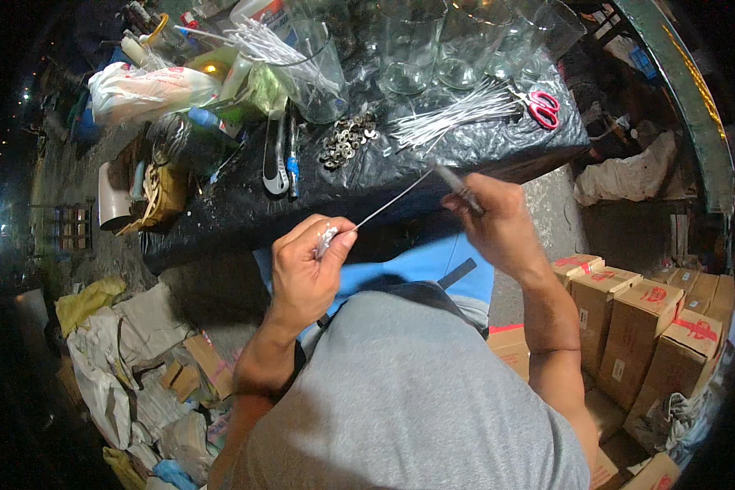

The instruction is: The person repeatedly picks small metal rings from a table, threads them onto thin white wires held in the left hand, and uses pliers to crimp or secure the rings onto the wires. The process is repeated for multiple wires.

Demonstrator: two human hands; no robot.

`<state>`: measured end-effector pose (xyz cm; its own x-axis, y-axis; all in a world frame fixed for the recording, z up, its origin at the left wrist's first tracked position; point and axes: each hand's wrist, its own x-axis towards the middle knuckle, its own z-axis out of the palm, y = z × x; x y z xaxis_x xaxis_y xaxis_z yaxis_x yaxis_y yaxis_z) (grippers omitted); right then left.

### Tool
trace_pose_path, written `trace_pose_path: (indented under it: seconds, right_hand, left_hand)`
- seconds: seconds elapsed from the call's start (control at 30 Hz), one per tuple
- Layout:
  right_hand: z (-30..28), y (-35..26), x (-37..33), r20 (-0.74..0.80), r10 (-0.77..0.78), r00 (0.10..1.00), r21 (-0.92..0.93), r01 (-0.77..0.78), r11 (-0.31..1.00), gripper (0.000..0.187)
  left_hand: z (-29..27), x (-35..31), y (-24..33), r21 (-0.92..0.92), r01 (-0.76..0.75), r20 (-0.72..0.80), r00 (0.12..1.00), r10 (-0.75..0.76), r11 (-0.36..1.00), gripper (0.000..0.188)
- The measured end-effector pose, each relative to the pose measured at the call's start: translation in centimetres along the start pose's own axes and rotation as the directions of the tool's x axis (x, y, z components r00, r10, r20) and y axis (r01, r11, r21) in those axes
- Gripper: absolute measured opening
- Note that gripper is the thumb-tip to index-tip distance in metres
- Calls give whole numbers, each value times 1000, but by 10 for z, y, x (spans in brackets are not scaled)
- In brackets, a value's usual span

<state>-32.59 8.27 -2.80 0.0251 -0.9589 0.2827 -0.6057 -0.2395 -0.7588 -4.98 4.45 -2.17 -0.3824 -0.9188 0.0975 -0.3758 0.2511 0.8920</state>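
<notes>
In the head view, we see our left hand (304, 265) and right hand (500, 219) up in the air, in front of the black-covered tabletop (220, 222). Our left fingers are closed on one thin white stick (394, 201), near its low end. A shiny bit (326, 239) pokes out there too, but we cannot tell what it is. Our right fingers are pinched around a slim grey tool (458, 189), which is blurry.

We think we are in the middle of work on this one stick. Lots more sit in a loose white pile (441, 119) on the tabletop, by the red-handled scissors (541, 109), so those may be left to do. More white sticks (276, 47) lean in a glass jar (327, 96); we cannot tell if they are done. A heap of little metal bits (348, 140) lies near.

Our stick is skinny and almost straight. It slants up from the left hand toward the tool's tip, and we cannot tell if they touch.
</notes>
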Motion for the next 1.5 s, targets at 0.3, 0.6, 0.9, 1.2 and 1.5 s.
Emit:
trace_pose_path:
  seconds: [0.3, 0.6, 0.9, 1.2, 1.5]
  right_hand:
    - [-79, 29, 7, -156, -63, 986, -743, -75, 666, 51]
    - [-118, 51, -13, -386, 53, 921, -595, -293, 749, 22]
    - [-21, 15, 28, -107, -137, 985, -205, 113, 972, 17]
    - [30, 2, 108, 204, -247, 947, -345, 305, 887, 18]
    - [40, -3, 108, 214, -247, 945, -369, 312, 875, 17]
  left_hand:
    - [15, 64, 33, 388, -283, -27, 948, 318, 877, 12]
    - [67, 114, 62, 667, -271, 83, 953, 292, 694, 23]
    - [-15, 28, 16, -435, 530, 473, 823, -316, 728, 20]
    - [2, -13, -32, -782, 453, 322, 881, -346, 427, 17]
    - [10, -11, -32, -793, 387, 255, 912, -321, 470, 13]
